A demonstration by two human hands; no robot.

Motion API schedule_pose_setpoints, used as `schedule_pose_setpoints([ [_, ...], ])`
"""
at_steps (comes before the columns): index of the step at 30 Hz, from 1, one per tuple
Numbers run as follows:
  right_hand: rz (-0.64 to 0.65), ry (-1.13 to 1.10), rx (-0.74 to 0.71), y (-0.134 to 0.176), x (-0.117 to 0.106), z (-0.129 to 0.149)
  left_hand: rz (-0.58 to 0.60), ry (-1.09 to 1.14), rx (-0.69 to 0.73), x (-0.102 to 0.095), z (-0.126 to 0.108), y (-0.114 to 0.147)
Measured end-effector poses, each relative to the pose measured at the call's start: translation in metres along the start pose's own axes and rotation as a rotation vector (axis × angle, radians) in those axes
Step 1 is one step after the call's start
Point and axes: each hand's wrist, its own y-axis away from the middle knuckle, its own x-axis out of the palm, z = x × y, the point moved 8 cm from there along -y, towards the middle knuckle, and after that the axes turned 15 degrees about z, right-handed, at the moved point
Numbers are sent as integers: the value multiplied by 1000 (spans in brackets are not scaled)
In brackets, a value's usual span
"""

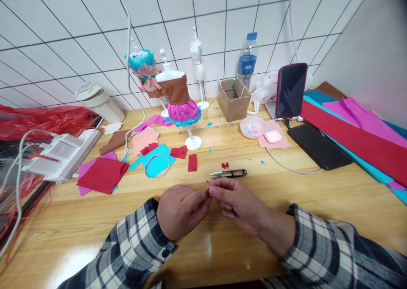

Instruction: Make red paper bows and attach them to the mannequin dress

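Between the fingertips of my left hand [184,210] and my right hand [238,204] is a tiny piece of red crepe paper [208,191]. Both hands are closed in a pinch on it, and most of the piece is hidden. Just beyond my right hand lie black-handled thread snips [229,174], with two small red paper bits [225,165] behind them. A red paper rectangle [192,162] and a folded red strip [178,152] lie farther off. A bangle-like ring [157,166] rests on turquoise paper [163,153].
Mini dress forms stand at the back, one in a brown and magenta paper dress [178,95]. A cardboard box [234,100], pink bead dish [253,127], bottle [247,60] and propped phone [291,90] stand behind. A power strip [65,155] lies left; coloured paper sheets [356,132] lie right.
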Motion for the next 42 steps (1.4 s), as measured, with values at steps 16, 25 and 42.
schedule_pose_setpoints([
  [16,-78,342,-352,3,-45,80,308,273,-342,31,62,-47],
  [25,-95,396,-321,1,-42,81,395,308,-501,67,65,-86],
  [42,-209,552,-379,6,-46,86,304,405,-505,54,73,-60],
])
